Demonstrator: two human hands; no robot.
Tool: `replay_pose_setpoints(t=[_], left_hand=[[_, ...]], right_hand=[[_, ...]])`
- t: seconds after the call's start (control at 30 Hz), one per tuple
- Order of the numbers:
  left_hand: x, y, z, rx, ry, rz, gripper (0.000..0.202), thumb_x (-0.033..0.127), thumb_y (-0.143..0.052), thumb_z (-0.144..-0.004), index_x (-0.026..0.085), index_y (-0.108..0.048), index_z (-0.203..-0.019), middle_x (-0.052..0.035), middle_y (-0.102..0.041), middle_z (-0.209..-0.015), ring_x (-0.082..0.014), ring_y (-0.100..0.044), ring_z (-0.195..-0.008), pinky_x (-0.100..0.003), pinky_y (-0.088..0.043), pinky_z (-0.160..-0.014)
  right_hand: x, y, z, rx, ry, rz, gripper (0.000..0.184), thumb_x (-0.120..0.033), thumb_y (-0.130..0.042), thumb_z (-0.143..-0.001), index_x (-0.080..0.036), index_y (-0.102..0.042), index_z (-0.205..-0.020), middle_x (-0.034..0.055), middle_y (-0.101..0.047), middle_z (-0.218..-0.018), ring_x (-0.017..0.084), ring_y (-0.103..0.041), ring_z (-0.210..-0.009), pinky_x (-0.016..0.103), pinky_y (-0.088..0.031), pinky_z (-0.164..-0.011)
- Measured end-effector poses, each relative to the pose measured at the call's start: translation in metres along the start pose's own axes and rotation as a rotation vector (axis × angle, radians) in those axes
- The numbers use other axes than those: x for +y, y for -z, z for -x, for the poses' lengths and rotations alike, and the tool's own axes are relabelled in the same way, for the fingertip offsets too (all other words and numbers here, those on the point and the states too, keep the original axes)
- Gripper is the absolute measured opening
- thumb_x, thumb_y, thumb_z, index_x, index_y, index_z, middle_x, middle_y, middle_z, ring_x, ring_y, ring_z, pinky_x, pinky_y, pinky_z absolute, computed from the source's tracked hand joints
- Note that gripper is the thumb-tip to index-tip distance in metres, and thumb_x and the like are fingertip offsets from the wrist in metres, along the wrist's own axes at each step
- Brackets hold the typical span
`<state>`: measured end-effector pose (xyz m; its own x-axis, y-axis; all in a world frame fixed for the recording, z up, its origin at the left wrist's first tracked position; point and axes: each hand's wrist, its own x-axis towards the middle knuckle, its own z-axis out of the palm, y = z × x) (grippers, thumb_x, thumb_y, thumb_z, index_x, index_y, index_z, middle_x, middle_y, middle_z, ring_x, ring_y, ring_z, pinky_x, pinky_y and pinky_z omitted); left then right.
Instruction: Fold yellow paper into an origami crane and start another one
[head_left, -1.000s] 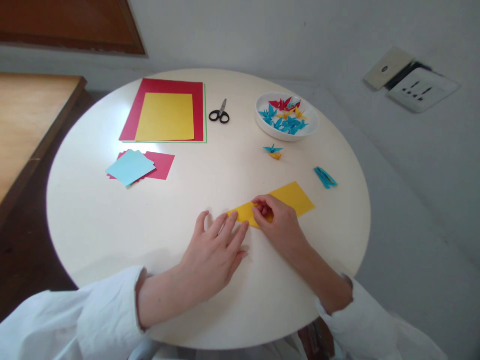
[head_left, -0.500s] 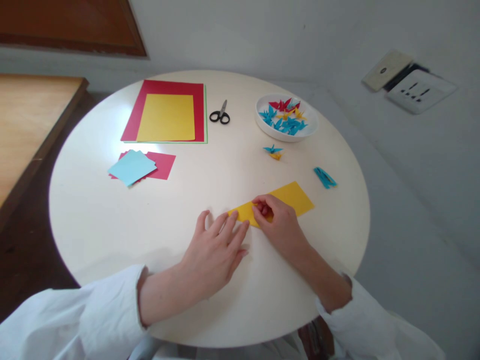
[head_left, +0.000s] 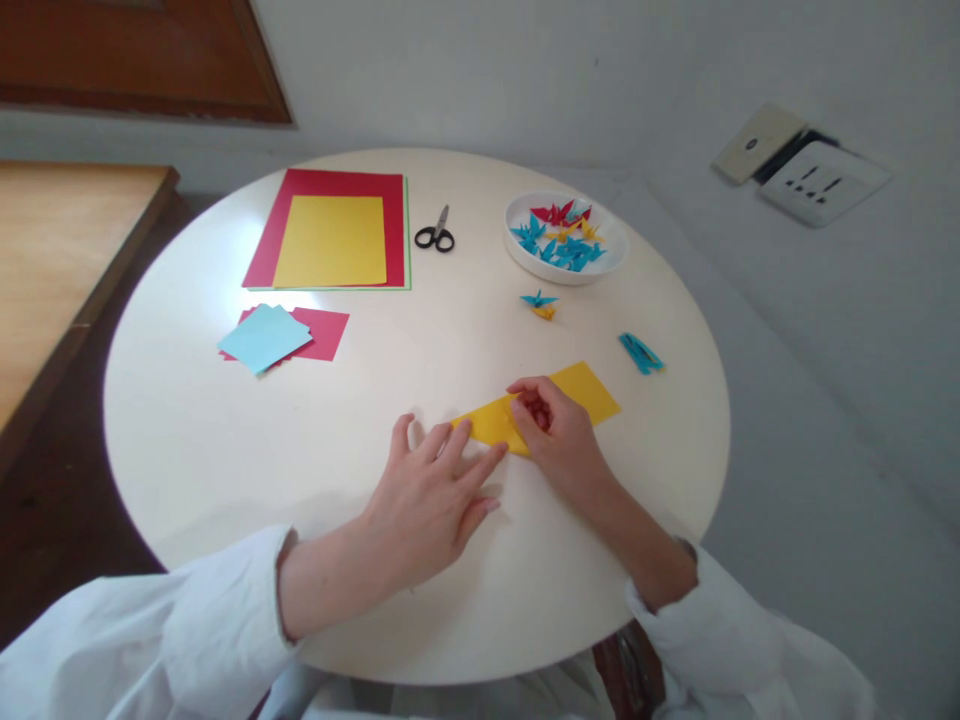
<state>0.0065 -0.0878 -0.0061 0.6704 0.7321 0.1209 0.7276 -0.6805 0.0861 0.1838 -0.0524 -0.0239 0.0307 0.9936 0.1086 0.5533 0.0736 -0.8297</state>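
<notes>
A folded strip of yellow paper (head_left: 585,388) lies slantwise on the white table in front of me. My left hand (head_left: 431,500) is open, its fingers spread, with fingertips pressing the paper's left end and lower edge. Curled fingers and thumb of my right hand (head_left: 562,435) close on the middle of the strip; part of the fold is hidden beneath them. Beyond the paper sit a small blue paper crane (head_left: 538,299) and a yellow folded piece (head_left: 544,313). Some blue folded paper strips (head_left: 641,353) lie to the right.
A white dish (head_left: 566,275) at the back right holds several paper cranes. Black-handled scissors (head_left: 435,235) lie beside large coloured sheets (head_left: 330,240). Small blue and pink squares (head_left: 266,338) are at the left. The round table (head_left: 360,630) stands near a wall.
My right hand has shifted slightly along the paper, its thumb away from the left hand's fingers. The left hand stays on the paper. The whole view has moved a little.
</notes>
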Motion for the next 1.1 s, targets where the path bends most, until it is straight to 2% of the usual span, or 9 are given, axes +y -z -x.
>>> replay_pose_setpoints(t=[0.13, 0.33, 0.47, 0.6, 0.67, 0.8, 0.87, 1.0, 1.1], left_hand=[[0.004, 0.002, -0.003, -0.033, 0.015, -0.016, 0.043, 0.043, -0.031, -0.093, 0.031, -0.049, -0.13, -0.0168, -0.055, -0.12, -0.0318, -0.052, -0.106, -0.062, -0.034, -0.089], [0.013, 0.003, -0.007, -0.059, 0.033, -0.041, 0.043, 0.047, -0.035, -0.091, 0.036, -0.049, -0.129, -0.017, -0.056, -0.113, -0.0342, -0.052, -0.105, -0.068, -0.031, -0.089], [0.015, 0.003, -0.007, -0.05, 0.041, -0.052, 0.044, 0.048, -0.036, -0.09, 0.037, -0.047, -0.131, -0.017, -0.055, -0.114, -0.0341, -0.051, -0.105, -0.069, -0.031, -0.09], [0.019, 0.003, -0.006, -0.059, 0.055, -0.098, 0.045, 0.047, -0.037, -0.09, 0.034, -0.046, -0.132, -0.0181, -0.056, -0.115, -0.0352, -0.051, -0.107, -0.07, -0.031, -0.09], [0.022, 0.002, -0.005, -0.062, 0.068, -0.127, 0.046, 0.048, -0.037, -0.09, 0.033, -0.046, -0.133, -0.0189, -0.056, -0.116, -0.0362, -0.051, -0.109, -0.07, -0.031, -0.09], [0.029, -0.003, -0.003, -0.027, 0.091, -0.176, 0.049, 0.049, -0.034, -0.09, 0.031, -0.043, -0.135, -0.0205, -0.055, -0.122, -0.0381, -0.049, -0.116, -0.069, -0.031, -0.092], [0.031, -0.005, -0.001, -0.011, 0.095, -0.193, 0.051, 0.049, -0.032, -0.091, 0.027, -0.043, -0.136, -0.0207, -0.055, -0.123, -0.0381, -0.049, -0.117, -0.067, -0.032, -0.094], [0.028, -0.006, 0.002, -0.011, 0.088, -0.207, 0.056, 0.047, -0.029, -0.093, 0.01, -0.05, -0.129, -0.0235, -0.054, -0.127, -0.0367, -0.047, -0.121, -0.063, -0.03, -0.1], [0.023, -0.007, 0.005, 0.006, 0.065, -0.204, 0.055, 0.042, -0.027, -0.094, 0.002, -0.054, -0.123, -0.023, -0.054, -0.129, -0.0341, -0.047, -0.122, -0.059, -0.029, -0.104]], right_hand=[[0.005, 0.0, -0.002, 0.009, -0.042, -0.115, 0.012, -0.023, -0.049, -0.078, -0.019, -0.057, -0.086, 0.0004, -0.06, -0.07, 0.013, -0.055, -0.061, 0.025, -0.046, -0.057], [0.009, -0.002, -0.004, 0.034, -0.025, -0.163, 0.011, -0.023, -0.049, -0.076, -0.019, -0.057, -0.083, -0.0001, -0.059, -0.068, 0.013, -0.055, -0.062, 0.026, -0.047, -0.059], [0.008, 0.001, -0.004, 0.006, 0.046, -0.104, 0.01, -0.021, -0.05, -0.076, -0.019, -0.059, -0.082, 0.0001, -0.059, -0.07, 0.013, -0.055, -0.063, 0.026, -0.047, -0.06], [0.009, 0.003, -0.002, -0.023, 0.172, 0.003, 0.011, -0.017, -0.056, -0.075, -0.019, -0.066, -0.08, 0.0043, -0.059, -0.085, 0.015, -0.058, -0.078, 0.03, -0.05, -0.071], [0.01, 0.002, -0.002, -0.034, 0.186, 0.026, 0.013, -0.015, -0.058, -0.075, -0.019, -0.068, -0.08, 0.0054, -0.057, -0.089, 0.016, -0.059, -0.084, 0.031, -0.05, -0.075], [0.014, 0.0, -0.002, -0.061, 0.191, 0.046, 0.013, -0.013, -0.059, -0.076, -0.018, -0.069, -0.081, 0.0048, -0.056, -0.091, 0.015, -0.059, -0.084, 0.03, -0.05, -0.076], [0.015, -0.001, -0.002, -0.061, 0.205, 0.05, 0.012, -0.013, -0.059, -0.076, -0.019, -0.069, -0.081, 0.0038, -0.056, -0.091, 0.014, -0.058, -0.083, 0.03, -0.051, -0.076], [0.016, -0.001, -0.002, -0.052, 0.222, 0.065, 0.013, -0.011, -0.059, -0.077, -0.018, -0.069, -0.082, 0.0038, -0.057, -0.09, 0.014, -0.058, -0.083, 0.03, -0.05, -0.078], [0.015, -0.001, -0.003, -0.051, 0.227, 0.072, 0.013, -0.012, -0.059, -0.077, -0.019, -0.069, -0.081, 0.0039, -0.057, -0.089, 0.015, -0.058, -0.084, 0.032, -0.05, -0.082]])
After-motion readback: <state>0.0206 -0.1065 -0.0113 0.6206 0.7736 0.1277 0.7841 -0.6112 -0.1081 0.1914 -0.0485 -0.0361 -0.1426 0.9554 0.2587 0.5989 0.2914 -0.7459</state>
